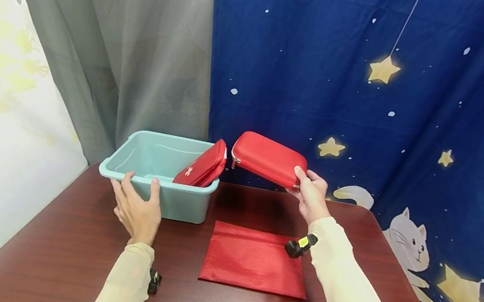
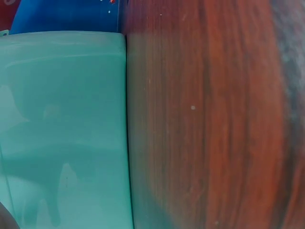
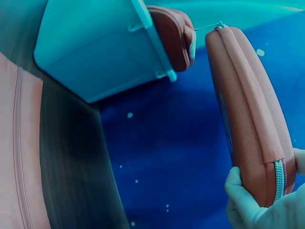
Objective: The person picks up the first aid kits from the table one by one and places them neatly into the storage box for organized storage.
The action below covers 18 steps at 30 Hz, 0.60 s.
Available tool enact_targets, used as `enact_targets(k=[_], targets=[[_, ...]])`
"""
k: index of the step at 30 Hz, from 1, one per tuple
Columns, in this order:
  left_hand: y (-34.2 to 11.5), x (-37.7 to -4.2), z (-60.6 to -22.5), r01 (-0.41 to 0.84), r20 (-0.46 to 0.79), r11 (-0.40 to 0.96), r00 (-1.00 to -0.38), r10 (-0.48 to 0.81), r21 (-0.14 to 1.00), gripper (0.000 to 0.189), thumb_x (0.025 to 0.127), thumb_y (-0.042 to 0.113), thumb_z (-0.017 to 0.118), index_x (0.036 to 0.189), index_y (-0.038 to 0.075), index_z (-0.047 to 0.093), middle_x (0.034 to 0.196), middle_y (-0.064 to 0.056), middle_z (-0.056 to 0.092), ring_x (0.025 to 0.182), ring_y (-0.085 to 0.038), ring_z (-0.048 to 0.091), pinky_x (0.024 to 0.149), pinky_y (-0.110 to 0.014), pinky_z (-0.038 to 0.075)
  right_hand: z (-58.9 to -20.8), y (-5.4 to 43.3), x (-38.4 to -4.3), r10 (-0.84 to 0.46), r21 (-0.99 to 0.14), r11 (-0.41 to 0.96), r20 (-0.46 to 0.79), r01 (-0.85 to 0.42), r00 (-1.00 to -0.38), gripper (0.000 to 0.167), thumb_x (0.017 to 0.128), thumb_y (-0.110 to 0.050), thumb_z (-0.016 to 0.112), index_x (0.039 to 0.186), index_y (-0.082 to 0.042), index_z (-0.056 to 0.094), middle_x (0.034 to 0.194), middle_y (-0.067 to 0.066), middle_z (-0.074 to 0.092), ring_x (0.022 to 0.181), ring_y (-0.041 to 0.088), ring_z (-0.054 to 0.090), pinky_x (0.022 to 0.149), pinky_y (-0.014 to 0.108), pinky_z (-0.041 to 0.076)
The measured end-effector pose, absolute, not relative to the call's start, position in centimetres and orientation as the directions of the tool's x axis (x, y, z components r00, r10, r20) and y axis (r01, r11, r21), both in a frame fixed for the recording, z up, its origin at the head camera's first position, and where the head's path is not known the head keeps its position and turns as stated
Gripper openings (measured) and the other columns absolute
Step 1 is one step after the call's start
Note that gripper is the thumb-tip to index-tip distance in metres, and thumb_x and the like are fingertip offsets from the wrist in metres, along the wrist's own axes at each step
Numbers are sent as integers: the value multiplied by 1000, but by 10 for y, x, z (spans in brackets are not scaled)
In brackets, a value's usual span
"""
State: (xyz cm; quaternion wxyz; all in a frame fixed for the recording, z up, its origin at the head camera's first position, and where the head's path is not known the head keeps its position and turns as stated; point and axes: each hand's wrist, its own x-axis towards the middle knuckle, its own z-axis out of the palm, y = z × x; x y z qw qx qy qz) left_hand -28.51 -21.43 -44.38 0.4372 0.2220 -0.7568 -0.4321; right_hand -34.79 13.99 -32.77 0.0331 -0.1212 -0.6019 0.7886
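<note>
My right hand (image 1: pixel 311 197) pinches one end of a red zippered hard case (image 1: pixel 270 159), raised above the table to the right of the bin. In the right wrist view the case (image 3: pixel 248 114) shows its zipper edge, thumb on one side and fingers on the other. My left hand (image 1: pixel 139 209) holds the front rim of a light teal plastic bin (image 1: pixel 185 204), fingers at the rim and outer wall. A second red pouch (image 1: pixel 204 164) with a small white mark leans inside the bin's right end, its top above the rim.
A flat red zippered pouch (image 1: pixel 255 261) lies on the dark wood table (image 1: pixel 180 284), in front of the bin and under the right wrist. Behind the table hang a grey curtain (image 1: pixel 167 61) and a blue starry curtain (image 1: pixel 296 77).
</note>
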Motion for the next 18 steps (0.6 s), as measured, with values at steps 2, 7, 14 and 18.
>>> enact_targets(k=[2, 7, 14, 18], targets=[[-214, -285, -444, 42, 469, 526, -518, -716, 849, 58, 92, 50, 60, 141, 22, 44, 165, -5, 18, 147, -28, 27, 94, -56, 28, -325, 138, -348, 194, -957, -278, -146, 88, -970, 71, 98, -19, 62, 154, 1, 23, 143, 23, 48, 111, 26, 62, 79, 33, 57], [-215, -286, -445, 42, 473, 530, -514, -715, 847, 58, 92, 51, 60, 141, 22, 44, 165, -4, 17, 147, -27, 27, 93, -56, 29, -317, 132, -348, 192, -953, -292, -144, 83, -971, 71, 98, -18, 62, 154, 1, 23, 143, 23, 48, 118, 32, 59, 90, 43, 52], [-215, -286, -445, 34, 466, 527, -518, -717, 849, 59, 92, 51, 59, 141, 22, 44, 165, -4, 16, 147, -27, 26, 93, -56, 29, -309, 122, -346, 181, -953, -293, -135, 77, -974, 70, 98, -17, 62, 154, 2, 25, 142, 24, 49, 119, 33, 59, 90, 45, 51], [-215, -286, -444, 31, 465, 528, -518, -718, 849, 59, 92, 51, 59, 141, 22, 44, 165, -4, 16, 147, -27, 26, 94, -56, 28, -305, 115, -346, 172, -956, -282, -128, 76, -977, 69, 98, -17, 63, 154, 1, 27, 143, 24, 49, 119, 34, 59, 91, 45, 50]])
